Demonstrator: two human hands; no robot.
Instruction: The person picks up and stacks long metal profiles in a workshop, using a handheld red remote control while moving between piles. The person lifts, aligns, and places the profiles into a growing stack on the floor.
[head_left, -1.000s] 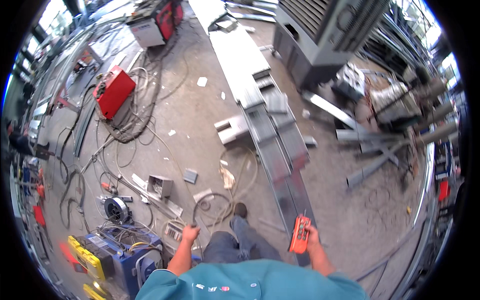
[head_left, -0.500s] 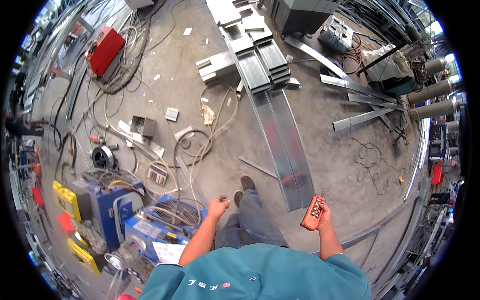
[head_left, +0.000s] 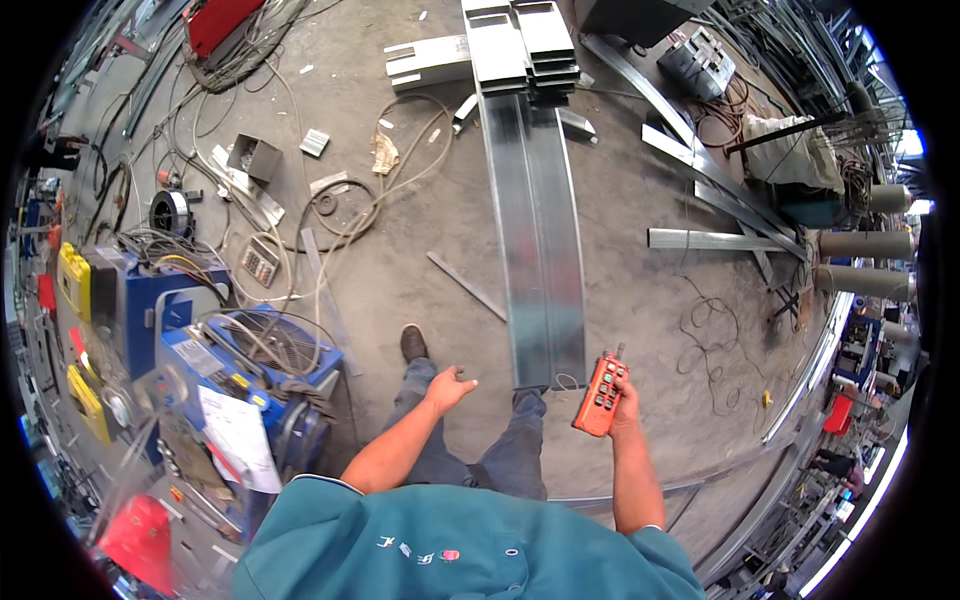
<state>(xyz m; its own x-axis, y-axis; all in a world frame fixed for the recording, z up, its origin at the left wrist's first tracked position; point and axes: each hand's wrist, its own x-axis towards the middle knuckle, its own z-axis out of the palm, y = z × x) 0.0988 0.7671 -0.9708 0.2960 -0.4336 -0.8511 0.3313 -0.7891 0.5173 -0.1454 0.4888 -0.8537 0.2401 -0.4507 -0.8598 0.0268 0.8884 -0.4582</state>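
Left grip [head_left: 449, 388] swings nearer orange remote [head_left: 599, 398], fingers loosely spread; right grip [head_left: 625, 403] clasps it: likely light, rigid, crackable if dropped, best held along sides.

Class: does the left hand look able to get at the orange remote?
Probably yes: nothing appears to block the gap between the left hand and the orange remote, which the right hand holds out in the open.

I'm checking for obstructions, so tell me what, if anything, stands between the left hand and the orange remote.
Nothing visible stands between the left hand and the orange remote in the right hand; the metal channels and a trouser leg only appear behind, lower down.
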